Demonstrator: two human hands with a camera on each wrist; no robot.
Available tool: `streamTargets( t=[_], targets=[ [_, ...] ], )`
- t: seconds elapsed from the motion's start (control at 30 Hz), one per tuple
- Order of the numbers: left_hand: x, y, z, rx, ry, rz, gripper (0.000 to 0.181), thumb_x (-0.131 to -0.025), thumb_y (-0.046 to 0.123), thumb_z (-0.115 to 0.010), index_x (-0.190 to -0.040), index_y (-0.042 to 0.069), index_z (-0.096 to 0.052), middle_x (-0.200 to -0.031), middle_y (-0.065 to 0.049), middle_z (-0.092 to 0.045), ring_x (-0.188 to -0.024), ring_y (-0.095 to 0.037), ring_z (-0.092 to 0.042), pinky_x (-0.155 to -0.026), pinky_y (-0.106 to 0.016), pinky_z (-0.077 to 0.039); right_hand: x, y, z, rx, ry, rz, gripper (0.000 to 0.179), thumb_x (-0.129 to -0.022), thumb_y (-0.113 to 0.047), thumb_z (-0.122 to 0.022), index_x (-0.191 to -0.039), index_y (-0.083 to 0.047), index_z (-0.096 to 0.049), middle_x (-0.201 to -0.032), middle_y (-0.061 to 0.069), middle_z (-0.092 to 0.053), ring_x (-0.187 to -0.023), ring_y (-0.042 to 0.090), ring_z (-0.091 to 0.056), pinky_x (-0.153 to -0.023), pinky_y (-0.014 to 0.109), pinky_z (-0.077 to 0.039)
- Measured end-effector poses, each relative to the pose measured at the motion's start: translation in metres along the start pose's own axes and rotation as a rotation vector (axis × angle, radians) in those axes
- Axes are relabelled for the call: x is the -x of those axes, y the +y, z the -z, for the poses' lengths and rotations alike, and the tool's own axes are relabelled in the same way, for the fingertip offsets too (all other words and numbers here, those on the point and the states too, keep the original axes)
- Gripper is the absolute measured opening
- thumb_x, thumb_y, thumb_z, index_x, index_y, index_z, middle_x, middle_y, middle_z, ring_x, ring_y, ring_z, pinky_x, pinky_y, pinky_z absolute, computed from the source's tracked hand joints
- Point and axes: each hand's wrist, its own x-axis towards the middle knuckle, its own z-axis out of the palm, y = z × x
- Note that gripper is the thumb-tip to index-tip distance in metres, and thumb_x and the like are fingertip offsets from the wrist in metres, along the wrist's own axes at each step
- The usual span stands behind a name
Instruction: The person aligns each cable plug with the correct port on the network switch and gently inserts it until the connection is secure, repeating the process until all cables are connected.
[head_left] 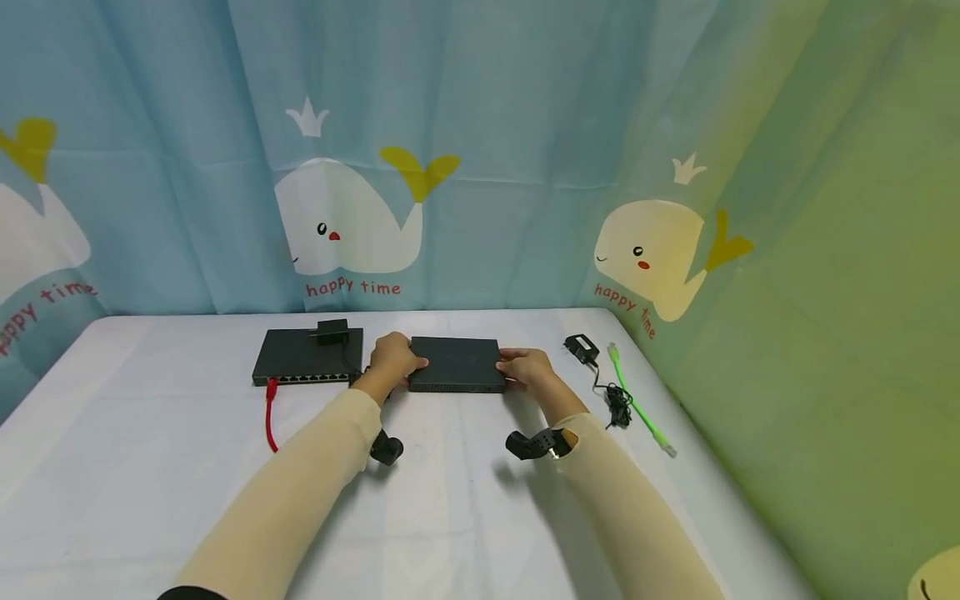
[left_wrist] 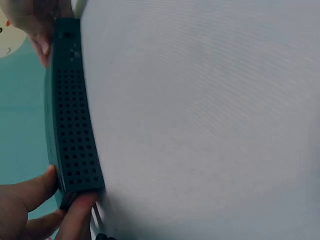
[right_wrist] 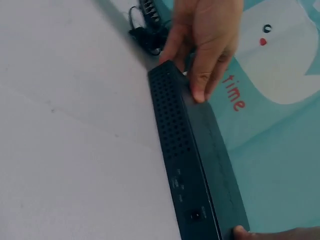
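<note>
Black switch (head_left: pixel 456 364), flat on white worktop (head_left: pixel 450 517): gripped at its ends by left hand (head_left: pixel 393 358) and right hand (head_left: pixel 527 367), fingers curled.

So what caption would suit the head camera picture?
Left hand and right hand grip the ends of a black network switch on a white table.
</note>
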Motion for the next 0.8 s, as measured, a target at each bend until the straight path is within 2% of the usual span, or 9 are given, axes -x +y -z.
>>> streamTargets(
  t=[0.07,0.17,0.23,0.3,0.4,0.47,0.5,0.63,0.8],
  targets=[
    [0.0,-0.002,-0.002,0.02,-0.005,0.007,0.058,-0.092,0.026,-0.071,-0.141,0.003,-0.052,-0.133,-0.021,-0.059,-0.05,-0.015,-0.064,-0.064,-0.03,-0.058,0.002,0.0,0.003,0.041,-0.004,-0.004,0.039,-0.093,0.0,-0.065,-0.131,-0.003,-0.063,-0.135,0.017,-0.06,-0.106,0.02,-0.063,-0.094,0.032,-0.055],
    [-0.004,-0.005,-0.005,0.047,-0.014,0.018,0.06,-0.092,0.026,-0.072,-0.143,0.003,-0.05,-0.136,-0.021,-0.057,-0.055,-0.017,-0.068,-0.064,-0.031,-0.059,0.006,0.003,0.008,0.092,-0.033,0.016,0.038,-0.092,0.0,-0.066,-0.129,0.0,-0.063,-0.13,0.019,-0.063,-0.087,0.012,-0.063,-0.08,0.024,-0.057],
    [-0.008,-0.007,-0.007,0.053,-0.017,0.024,0.06,-0.092,0.025,-0.072,-0.143,0.004,-0.05,-0.136,-0.021,-0.057,-0.057,-0.019,-0.07,-0.066,-0.031,-0.059,0.011,0.005,0.012,0.098,-0.073,0.056,0.038,-0.092,0.003,-0.065,-0.13,0.004,-0.062,-0.124,0.021,-0.065,-0.078,0.007,-0.062,-0.074,0.022,-0.058],
    [-0.013,-0.009,-0.01,0.055,-0.005,0.016,0.06,-0.091,0.025,-0.073,-0.142,0.004,-0.051,-0.135,-0.022,-0.058,-0.055,-0.019,-0.068,-0.061,-0.03,-0.059,0.016,0.008,0.018,0.089,-0.135,0.102,0.039,-0.092,0.006,-0.063,-0.13,0.01,-0.058,-0.116,0.021,-0.068,-0.073,0.005,-0.062,-0.074,0.022,-0.059],
    [-0.014,-0.009,-0.009,0.059,-0.007,0.015,0.059,-0.091,0.025,-0.073,-0.142,0.004,-0.051,-0.136,-0.022,-0.057,-0.055,-0.019,-0.067,-0.056,-0.029,-0.057,0.026,0.013,0.029,0.087,-0.236,0.153,0.04,-0.092,0.008,-0.061,-0.131,0.015,-0.054,-0.109,0.021,-0.071,-0.074,0.005,-0.065,-0.078,0.025,-0.06],
    [-0.011,-0.009,-0.008,0.06,-0.009,0.008,0.059,-0.091,0.026,-0.072,-0.143,0.005,-0.051,-0.137,-0.022,-0.056,-0.054,-0.018,-0.067,-0.052,-0.028,-0.056,0.034,0.016,0.037,0.123,-0.292,0.166,0.04,-0.093,0.006,-0.061,-0.131,0.017,-0.053,-0.11,0.022,-0.071,-0.077,0.005,-0.066,-0.079,0.025,-0.059],
    [-0.008,-0.007,-0.006,0.061,-0.02,0.014,0.06,-0.093,0.026,-0.071,-0.144,0.005,-0.049,-0.139,-0.021,-0.055,-0.056,-0.018,-0.068,-0.054,-0.028,-0.057,0.038,0.017,0.042,0.145,-0.313,0.17,0.04,-0.093,0.004,-0.061,-0.131,0.016,-0.053,-0.112,0.023,-0.07,-0.078,0.005,-0.066,-0.079,0.024,-0.059],
    [0.0,-0.006,-0.002,0.04,-0.016,-0.008,0.059,-0.094,0.027,-0.07,-0.144,0.005,-0.049,-0.139,-0.021,-0.055,-0.053,-0.015,-0.065,-0.053,-0.025,-0.055,0.054,0.017,0.062,0.255,-0.37,0.177,0.041,-0.095,-0.003,-0.063,-0.131,0.014,-0.054,-0.122,0.024,-0.066,-0.083,0.006,-0.068,-0.081,0.026,-0.059],
    [0.003,-0.006,0.0,0.024,-0.011,-0.032,0.059,-0.094,0.028,-0.069,-0.144,0.004,-0.049,-0.137,-0.022,-0.056,-0.054,-0.015,-0.066,-0.055,-0.026,-0.055,0.07,0.017,0.087,0.399,-0.425,0.201,0.039,-0.094,-0.007,-0.066,-0.127,0.013,-0.059,-0.116,0.021,-0.07,-0.088,0.011,-0.07,-0.088,0.036,-0.059]
  ],
)
